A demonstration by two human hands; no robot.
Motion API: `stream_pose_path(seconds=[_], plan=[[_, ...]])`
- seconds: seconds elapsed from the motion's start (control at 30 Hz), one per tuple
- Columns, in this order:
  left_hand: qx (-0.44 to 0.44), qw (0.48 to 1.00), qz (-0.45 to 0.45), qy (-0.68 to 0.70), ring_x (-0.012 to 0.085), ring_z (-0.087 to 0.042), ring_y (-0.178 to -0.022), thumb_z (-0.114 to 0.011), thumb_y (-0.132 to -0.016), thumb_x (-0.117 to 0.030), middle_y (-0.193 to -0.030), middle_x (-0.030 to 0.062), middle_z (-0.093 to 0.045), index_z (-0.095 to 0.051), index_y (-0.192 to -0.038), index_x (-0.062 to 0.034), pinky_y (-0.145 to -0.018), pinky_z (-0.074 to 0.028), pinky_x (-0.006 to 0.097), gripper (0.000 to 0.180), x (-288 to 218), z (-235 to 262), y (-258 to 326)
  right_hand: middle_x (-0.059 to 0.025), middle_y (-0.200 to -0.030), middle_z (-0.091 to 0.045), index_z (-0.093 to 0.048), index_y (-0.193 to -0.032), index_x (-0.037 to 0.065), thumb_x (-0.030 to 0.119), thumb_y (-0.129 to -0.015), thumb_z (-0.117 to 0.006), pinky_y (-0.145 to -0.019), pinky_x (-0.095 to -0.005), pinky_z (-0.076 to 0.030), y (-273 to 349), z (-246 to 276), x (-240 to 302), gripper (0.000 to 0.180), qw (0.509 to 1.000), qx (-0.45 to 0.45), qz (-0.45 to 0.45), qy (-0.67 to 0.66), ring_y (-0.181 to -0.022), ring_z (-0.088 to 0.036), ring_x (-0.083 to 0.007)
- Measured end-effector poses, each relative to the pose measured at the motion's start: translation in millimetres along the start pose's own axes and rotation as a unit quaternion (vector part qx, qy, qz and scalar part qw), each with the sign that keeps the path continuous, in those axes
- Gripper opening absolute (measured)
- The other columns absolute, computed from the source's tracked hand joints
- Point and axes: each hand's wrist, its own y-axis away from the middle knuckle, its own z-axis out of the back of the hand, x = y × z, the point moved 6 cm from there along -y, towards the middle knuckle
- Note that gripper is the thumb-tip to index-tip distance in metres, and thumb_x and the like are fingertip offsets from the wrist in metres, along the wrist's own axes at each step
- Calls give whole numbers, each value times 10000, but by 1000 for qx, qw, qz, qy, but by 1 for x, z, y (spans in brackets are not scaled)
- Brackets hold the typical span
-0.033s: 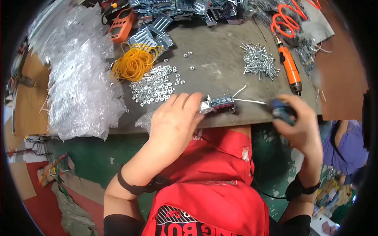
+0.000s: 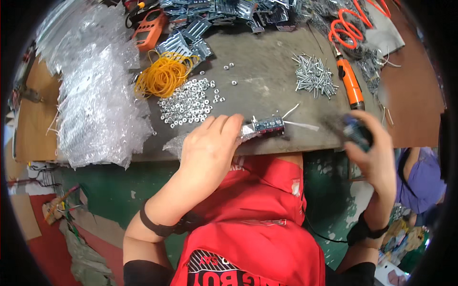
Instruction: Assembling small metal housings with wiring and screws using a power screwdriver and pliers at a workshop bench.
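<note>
- Nothing has visibly shifted since the earlier frame, taken at the same instant: both hands and every part on the bench [image 2: 267, 86] sit in the same places.
- The left hand [image 2: 210, 148], at the centre of the frame, presses down on a small metal bracket piece [image 2: 268, 125] at the near edge of the bench; its fingers [image 2: 228, 125] are curled over the piece's left end, apparently to keep it from sliding.
- The right hand [image 2: 374, 152], at the right of the frame, is closed around a dark handheld tool [image 2: 355, 132], held just off the bench edge and pointing toward the bracket. The tool is blurred, so its kind is hard to tell.
- Supplies lie within reach further up the bench: a spread of small silver nuts [image 2: 188, 101], a bundle of yellow rubber bands [image 2: 164, 74], a heap of screws [image 2: 314, 76], and an orange screwdriver [image 2: 350, 86].
- Bubble wrap [image 2: 95, 100] covers the left of the bench; a pile of metal brackets [image 2: 224, 12] is cut off by the top edge.
- A thin white strip beside the bracket piece is too small to identify, and the left palm hides whatever is under it.
</note>
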Motion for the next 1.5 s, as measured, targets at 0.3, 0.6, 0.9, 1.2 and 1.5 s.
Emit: stream_pose_path(seconds=[0.3,0.6,0.9,1.2,1.5], plan=[[-4,999,-7,-54,236,-589,-727,-606,-710,-50,-787,72,-566,-555,-1001,-30,-599,-505,351,296,-14,-2,2,-138,-954,-620,-560,-1213,-12,97,-690,-703,-691,-374,-514,16,-62,55,553,996,8,84,27,-852,-649,-278],[0,999,-34,-19,281,-572,-699,-626,-699,-1,-781,110,-569,-543,-1170,11,-604,-473,380,478,-24,2,-12,-98,-892,-528,-455,-1382,94,142,-692,-737,-665,-362,-502,20,-64,30,747,995,-2,97,-31,-715,-591,-243],[100,994,23,41,399,-615,-761,-660,-732,61,-886,219,-632,-496,-1305,-27,-665,-489,449,602,-20,2,-19,-131,-1001,-601,-568,-1261,54,148,-731,-687,-800,-378,-490,-8,22,-125,551,967,-212,-127,62,-889,-610,-279],[148,960,169,170,387,-657,-928,-650,-748,-13,-1017,251,-655,-529,-1248,6,-808,-502,373,515,4,-8,-20,-192,-1036,-612,-545,-1276,67,327,-735,-738,-821,-458,-478,-78,-11,-96,631,975,-128,-11,184,-978,-603,-377],[95,897,220,370,207,-571,-1075,-659,-788,-96,-1129,159,-617,-489,-1276,46,-948,-429,318,536,29,-35,-16,-118,-954,-614,-472,-1299,-6,249,-808,-682,-788,-354,-547,-62,-23,-91,593,799,-187,-74,-567,-864,-625,-225]])
